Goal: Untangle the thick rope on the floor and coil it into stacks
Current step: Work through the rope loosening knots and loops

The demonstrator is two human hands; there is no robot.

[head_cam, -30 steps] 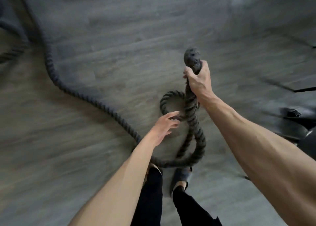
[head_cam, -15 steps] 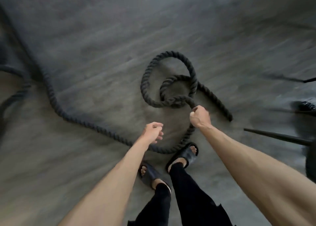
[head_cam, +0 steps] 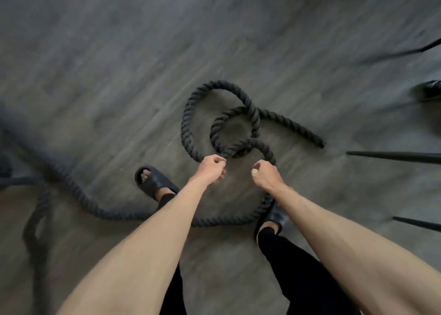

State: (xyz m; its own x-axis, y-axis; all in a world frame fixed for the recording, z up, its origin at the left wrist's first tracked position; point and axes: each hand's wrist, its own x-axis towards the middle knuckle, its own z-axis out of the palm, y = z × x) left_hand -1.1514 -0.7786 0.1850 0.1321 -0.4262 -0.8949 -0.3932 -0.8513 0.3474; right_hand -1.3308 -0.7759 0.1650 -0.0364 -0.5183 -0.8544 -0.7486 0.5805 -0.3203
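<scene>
Just below the middle of the frame the left hand [head_cam: 211, 169] hangs with its fingers curled loosely inward, the fingertips close to the rope [head_cam: 186, 123] where the big loop swings down toward it; whether they actually pinch the strand cannot be told. A little to its right, the right hand [head_cam: 266, 174] is also curled into a loose fist, thumb tucked at the front, with the rope passing just behind its knuckles at the upper right and coming out again below the wrist; contact there is hidden, so a grip cannot be confirmed. Directly above both hands, at the centre of the frame, the rope lies on the grey wood-look floor [head_cam: 119, 52] in two overlapping loops, a wide outer one and a smaller one inside it, crossing just above the hands. One free end runs off to the right and stops at centre right. From below the right wrist the rope curves down and left, passing beside the right sandal [head_cam: 274, 215] and behind the left forearm, then sweeps up toward the blurred left edge. The left sandal [head_cam: 155, 180] stands left of the left hand. Thin dark rods [head_cam: 393, 156] reach in from the right edge.
</scene>
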